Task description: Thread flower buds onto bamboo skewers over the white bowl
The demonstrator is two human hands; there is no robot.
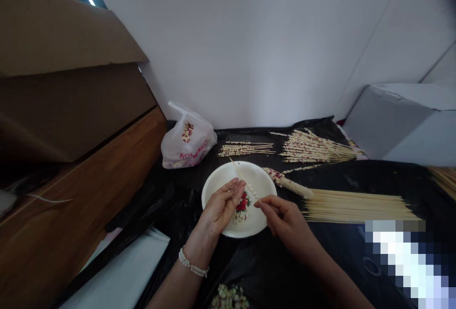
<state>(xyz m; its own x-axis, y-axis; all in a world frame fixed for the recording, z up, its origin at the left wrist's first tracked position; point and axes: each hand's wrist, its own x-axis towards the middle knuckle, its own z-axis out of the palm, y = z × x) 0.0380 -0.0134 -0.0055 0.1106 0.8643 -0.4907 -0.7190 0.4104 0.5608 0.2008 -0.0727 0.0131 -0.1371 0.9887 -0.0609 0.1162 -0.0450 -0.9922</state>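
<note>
A thin wooden skewer [237,168] slants over a white bowl [213,183] with a red flower pattern inside. Pale kernels [252,190] are threaded on its lower part, while the upper end is bare. My left hand [224,207], palm turned up and wearing a beaded bracelet [192,265], grips the skewer near its middle with the fingertips. At the lower end, my right hand [280,213] pinches with thumb and forefinger; whether a loose kernel is also between them is too small to see. Some loose kernels [241,217] lie in the bowl.
Right of the bowl lie a partly stripped corn cob [294,186] and plain skewers [356,206]. Behind are kernel-threaded skewers [313,147] and a smaller bunch [237,149]. A plastic bag [188,140] stands back left, a white box [388,124] right. More kernels [230,297] lie at the front.
</note>
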